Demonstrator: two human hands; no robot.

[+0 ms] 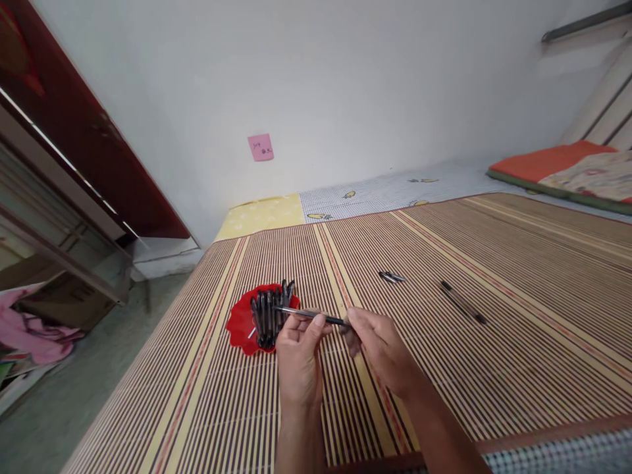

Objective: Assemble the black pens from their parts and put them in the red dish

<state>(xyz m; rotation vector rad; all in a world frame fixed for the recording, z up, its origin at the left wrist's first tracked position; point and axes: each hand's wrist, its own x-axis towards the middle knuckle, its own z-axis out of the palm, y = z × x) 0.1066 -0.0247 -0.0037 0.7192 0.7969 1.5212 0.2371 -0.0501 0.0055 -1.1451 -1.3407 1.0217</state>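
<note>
My left hand [302, 352] pinches a slim pen [296, 311] between thumb and fingers, level above the striped mat. At the pen's dark right end, my right hand [378, 339] closes thumb and fingers on it. Just left of my hands lies a red scalloped dish [240, 324], with several dark pens [265, 319] side by side in it. The held pen's left tip overlaps those pens in view; whether it touches them I cannot tell. To the right, a few short pen-like pieces [392, 276] lie together, and farther right two dark pieces or one long pen [463, 303] rest slantwise.
A striped bamboo mat [207, 408] covers the bed. Against the white wall, patterned sheet [365, 195] shows, with a folded orange cloth [548, 161] at the far right. A pink note [261, 147] sticks to the wall. Left of the bed are floor, a dark red door [93, 131] and pink cloth [44, 329].
</note>
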